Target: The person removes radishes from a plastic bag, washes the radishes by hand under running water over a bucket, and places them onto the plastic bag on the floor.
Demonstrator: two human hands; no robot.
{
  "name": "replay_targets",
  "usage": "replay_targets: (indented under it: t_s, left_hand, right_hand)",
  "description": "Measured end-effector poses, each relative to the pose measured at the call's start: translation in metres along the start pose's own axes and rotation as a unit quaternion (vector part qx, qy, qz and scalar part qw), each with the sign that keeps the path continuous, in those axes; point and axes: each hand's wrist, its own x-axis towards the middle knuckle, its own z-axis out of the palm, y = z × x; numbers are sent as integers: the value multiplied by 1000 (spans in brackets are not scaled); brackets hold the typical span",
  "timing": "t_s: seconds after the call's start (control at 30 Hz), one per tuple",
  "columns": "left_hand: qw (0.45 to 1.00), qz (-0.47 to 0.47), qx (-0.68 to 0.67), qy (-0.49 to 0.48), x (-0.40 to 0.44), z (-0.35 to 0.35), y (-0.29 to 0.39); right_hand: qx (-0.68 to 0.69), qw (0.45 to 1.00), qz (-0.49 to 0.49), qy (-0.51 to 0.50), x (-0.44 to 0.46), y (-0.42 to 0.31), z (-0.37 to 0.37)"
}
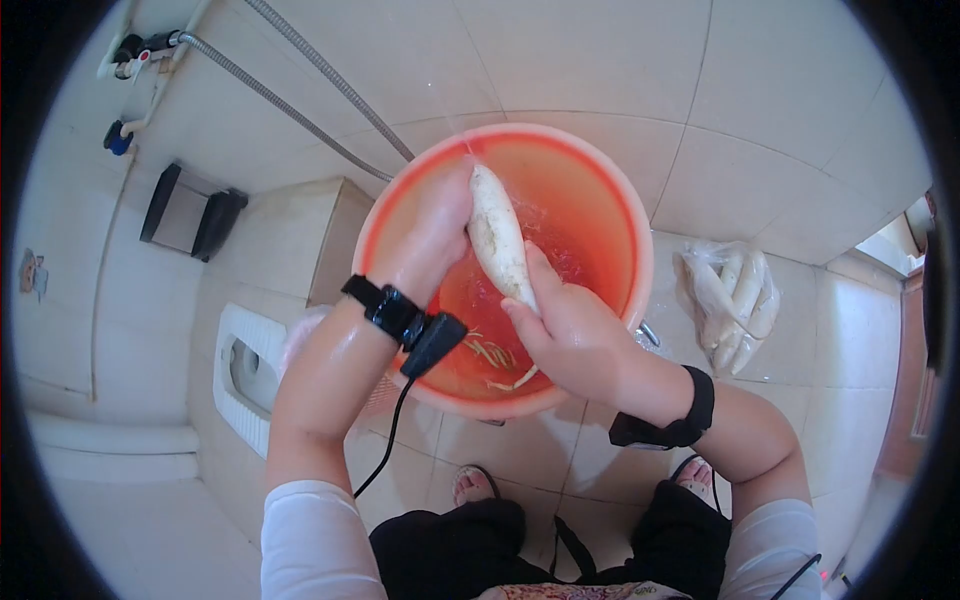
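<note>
A white radish (497,232) is held over a large orange-red basin (637,225), slanting with one end up and to the left. My left hand (443,220) grips its upper part from the left side, with its fingers partly hidden. Around the lower end, my right hand (562,312) closes with the thumb along the near side and a finger on the far side. Water runs down near the radish's upper end into the basin. Yellow-green leafy bits (488,350) and a thin pale root lie low in the basin, below the radish.
A clear plastic bag (728,305) with several white radishes lies on the tiled floor to the right. Left of the basin is a squat toilet (243,365). A metal hose (290,105) runs along the wall from a valve (140,62). A black holder (193,212) is on the left wall.
</note>
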Motion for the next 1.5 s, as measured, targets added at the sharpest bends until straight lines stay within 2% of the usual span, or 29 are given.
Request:
replay_targets:
  t_s: [0.07, 0.2, 0.3, 0.37, 0.43, 0.5, 0.53, 0.67, 0.77, 0.83, 0.87, 0.93, 1.03, 1.13, 1.23, 1.3, 1.5]
  left_hand:
    - [1000, -23, -20, -8, 13, -3, -4]
    - [999, 16, -27, 16, -22, 5, -18]
    - [999, 16, -34, 11, -57, 18, -23]
    - [999, 36, 2, 8, -67, 29, -31]
    - [998, 51, 21, 22, -51, 28, -27]
    - [997, 39, 64, -5, -18, 17, -21]
    - [1000, 3, 7, -29, -13, 18, -3]
    - [997, -7, -4, -71, 19, 20, 3]
    - [1000, -7, 2, -30, 3, 30, 5]
    - [999, -12, -42, 13, -4, 24, 6]
    - [999, -13, -41, 12, -6, 20, 7]
    - [998, 30, -45, 39, -10, 10, 8]
    - [992, 76, -98, 25, 3, -3, 11]
    - [993, 98, -59, 7, 11, -3, 22]
    - [990, 131, -43, 6, 20, -4, 24]
    - [987, 151, -60, 11, 22, -3, 23]
    - [977, 190, -94, 24, -10, 8, 31]
  right_hand:
    - [42, 989, -98, 101, 7, 19, 11]
    - [13, 998, -43, 41, -1, 6, 0]
    - [25, 993, -85, 72, 9, 17, 10]
    - [63, 975, -150, 154, 15, 26, 16]
    - [58, 978, -141, 141, 14, 22, 12]
    - [49, 989, -90, 105, 9, 15, 7]
    - [50, 989, -89, 107, 8, 15, 7]
    - [54, 985, -108, 127, 8, 18, 7]
    - [61, 985, -105, 124, 6, 15, 8]
    - [53, 986, -106, 116, 7, 17, 7]
    - [61, 983, -133, 113, 10, 20, 9]
    - [70, 979, -159, 108, 11, 19, 8]
    - [107, 985, -123, 53, 9, 9, 2]
    - [125, 987, -94, 36, 9, 10, 1]
    - [103, 982, -130, 90, 13, 19, 7]
    - [17, 974, -175, 146, 14, 23, 8]
    - [61, 972, -178, 144, 20, 32, 11]
